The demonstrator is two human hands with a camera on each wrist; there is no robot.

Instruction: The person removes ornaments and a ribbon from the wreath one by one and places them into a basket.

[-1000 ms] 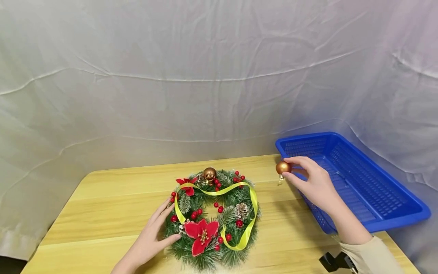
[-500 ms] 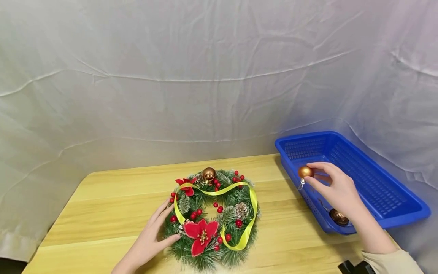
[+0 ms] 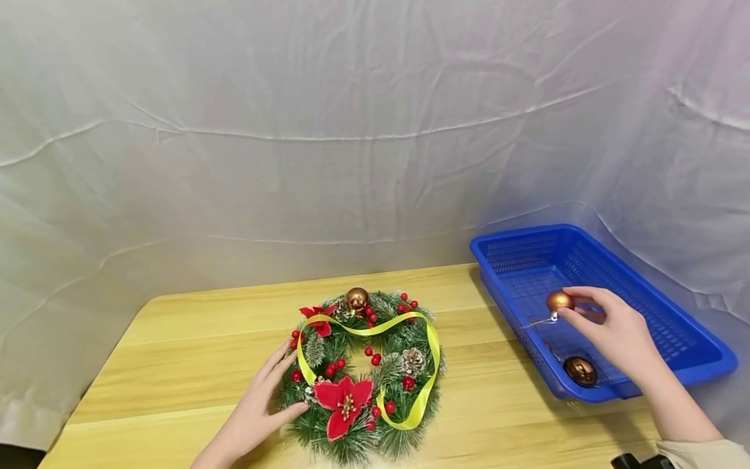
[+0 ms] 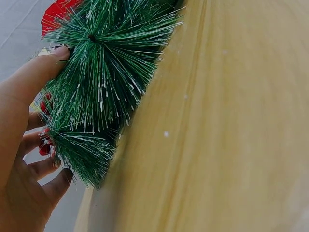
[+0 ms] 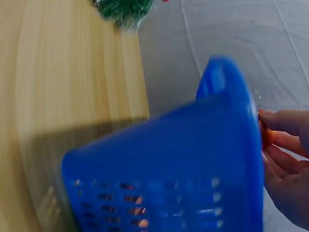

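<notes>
Head view: right hand (image 3: 612,331) pinches gold ball (image 3: 560,299) over blue basket (image 3: 697,373)

Right forearm, pale sleeve (image 3: 700,453), enters from 5 o'clock; fingers aim toward 10. Grip: thumb and fingertips pinch the ball, which shows over the basket's opening; height above the basket floor unclear. Silvery cap (image 3: 553,317) points to 7 o'clock, thin loop (image 3: 539,321) trailing to 8. Right wrist view: ball partly hidden behind the basket rim, loop upward at 12.

Left hand (image 3: 254,400): forearm in from 7 o'clock, fingers aimed at 1. Grip spread and relaxed, thumb and fingers resting along the 8-to-9 o'clock side of the wreath (image 3: 397,374).

Basket sits at the wreath's 3 o'clock, long axis running from between 10 and 11 to between 4 and 5. Inside, a shiny dark brown ornament (image 3: 580,371) lies by the near end, its wire toward 11.

Wreath lies flat on the worktop (image 3: 193,352). Large red flower (image 3: 344,405) at its 7 o'clock, small red flower (image 3: 319,320) between 10 and 11, shiny brown ball (image 3: 357,298) at 12, pine cone (image 3: 413,360) at 3. Yellow ribbon (image 3: 434,345) loops loosely across the top.
</notes>
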